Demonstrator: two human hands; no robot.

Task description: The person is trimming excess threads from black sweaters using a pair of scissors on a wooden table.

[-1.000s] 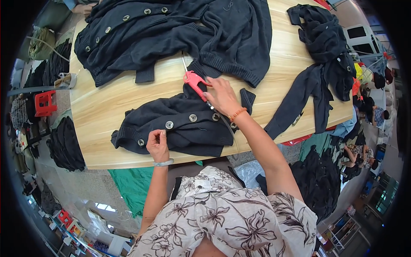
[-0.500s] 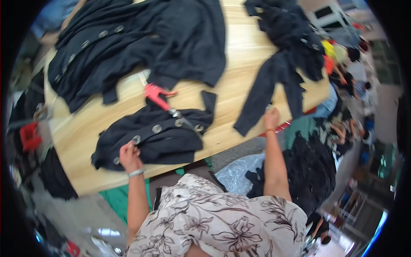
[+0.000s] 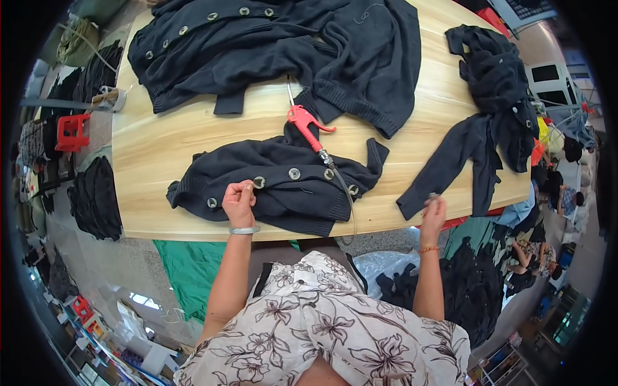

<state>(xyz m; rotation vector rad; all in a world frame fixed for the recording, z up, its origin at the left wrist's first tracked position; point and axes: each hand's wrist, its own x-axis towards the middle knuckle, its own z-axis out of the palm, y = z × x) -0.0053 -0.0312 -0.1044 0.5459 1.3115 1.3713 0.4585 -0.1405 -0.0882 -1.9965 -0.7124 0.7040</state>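
Note:
A black knit cardigan (image 3: 277, 209) with several large buttons lies folded near the table's front edge. My left hand (image 3: 238, 204) is closed in a pinch at one button (image 3: 259, 183) on its left part. Farther right, my right hand (image 3: 434, 215) hovers by the front edge, beside the sleeve of another black knit garment (image 3: 444, 154). Its fingers are pressed together around a small greyish thing, too small to name. Across the near cardigan rests a red air blow gun (image 3: 306, 125) with a metal nozzle and a thin hose, touched by neither hand.
More black buttoned knitwear (image 3: 270, 51) spreads over the far part of the wooden table (image 3: 154, 141). Dark garments (image 3: 473, 276) are heaped on the floor at right, next to clear plastic (image 3: 383, 267). A red stool (image 3: 73, 132) stands left. Other people sit at far right.
The whole view has shifted, so the table's things appear farther right. My right hand has drawn back from the sleeve toward me. My left hand stays at the same button.

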